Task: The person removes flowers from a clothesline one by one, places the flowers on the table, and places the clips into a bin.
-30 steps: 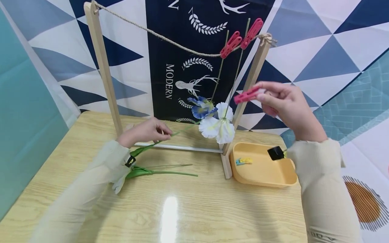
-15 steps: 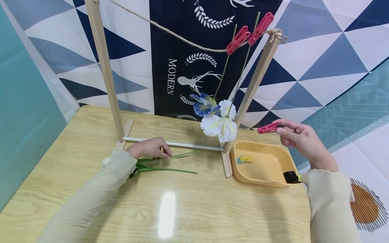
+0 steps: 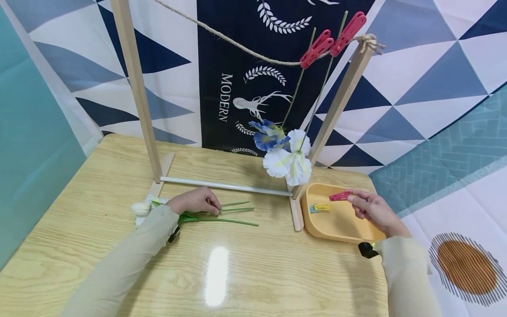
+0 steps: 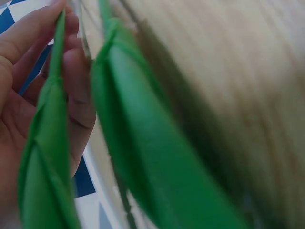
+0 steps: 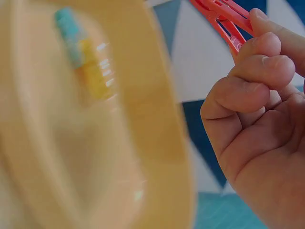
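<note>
My left hand (image 3: pixel 195 201) pinches the thin green stem (image 4: pixel 58 45) of an artificial flower low over the table. Its white bloom (image 3: pixel 140 208) lies beside my left sleeve, partly hidden. Another green-leaved flower stem (image 3: pixel 233 221) lies just nearer to me. With thumb and fingertips, my right hand (image 3: pixel 374 212) holds a red clothespin (image 3: pixel 339 196) above the yellow bin (image 3: pixel 336 237). A yellow and a blue clothespin (image 3: pixel 320 208) lie inside that bin. From the rope (image 3: pixel 245 49), a blue flower (image 3: pixel 269 135) and a white flower (image 3: pixel 291 162) hang upside down by two red clothespins (image 3: pixel 317 49).
A wooden frame holds the rope between its left post (image 3: pixel 136 88) and right post (image 3: pixel 342 99). A white bar (image 3: pixel 225 186) joins its feet low over the table (image 3: pixel 158 273). Patterned cloth (image 3: pixel 166 66) hangs behind.
My right hand has lowered the red clothespin from beside the hanging flowers to over the bin. My left hand has brought the stem down near the tabletop. The head view has shifted slightly.
</note>
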`<state>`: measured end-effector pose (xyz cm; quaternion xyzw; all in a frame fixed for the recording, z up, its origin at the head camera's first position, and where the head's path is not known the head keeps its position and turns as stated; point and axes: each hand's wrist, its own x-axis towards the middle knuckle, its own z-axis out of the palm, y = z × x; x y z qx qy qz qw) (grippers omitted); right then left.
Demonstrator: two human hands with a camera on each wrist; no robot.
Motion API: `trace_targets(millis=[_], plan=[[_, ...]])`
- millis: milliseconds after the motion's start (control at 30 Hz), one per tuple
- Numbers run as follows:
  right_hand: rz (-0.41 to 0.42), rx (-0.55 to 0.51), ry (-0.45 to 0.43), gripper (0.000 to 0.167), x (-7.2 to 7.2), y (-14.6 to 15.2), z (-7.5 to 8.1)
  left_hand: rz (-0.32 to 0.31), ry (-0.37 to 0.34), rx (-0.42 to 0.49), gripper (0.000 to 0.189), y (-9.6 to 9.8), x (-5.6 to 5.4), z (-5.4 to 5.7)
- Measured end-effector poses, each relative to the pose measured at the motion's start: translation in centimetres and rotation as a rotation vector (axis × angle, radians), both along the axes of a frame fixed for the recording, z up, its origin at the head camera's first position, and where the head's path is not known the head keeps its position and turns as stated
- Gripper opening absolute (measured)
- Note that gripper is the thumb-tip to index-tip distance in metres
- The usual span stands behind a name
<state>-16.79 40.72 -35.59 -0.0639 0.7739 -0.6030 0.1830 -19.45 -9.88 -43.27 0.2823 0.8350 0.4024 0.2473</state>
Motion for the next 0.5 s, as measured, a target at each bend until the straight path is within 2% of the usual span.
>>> trace_targets(millis=[233, 367, 500], plan=[[-0.061, 0.014, -0.091, 0.023, -0.2, 0.6, -3.8, 0.053, -0.014, 0.076, 0.014, 0.0, 0.5, -1.3], [-0.105, 0.054, -0.152, 0.035, -0.1, 0.6, -5.1, 0.069, 0.002, 0.104, 0.012, 0.1, 0.7, -1.7], [-0.118, 0.063, -0.206, 0.037, -0.2, 0.4, -5.9, 0.090, 0.010, 0.114, 0.011, 0.1, 0.9, -2.1]])
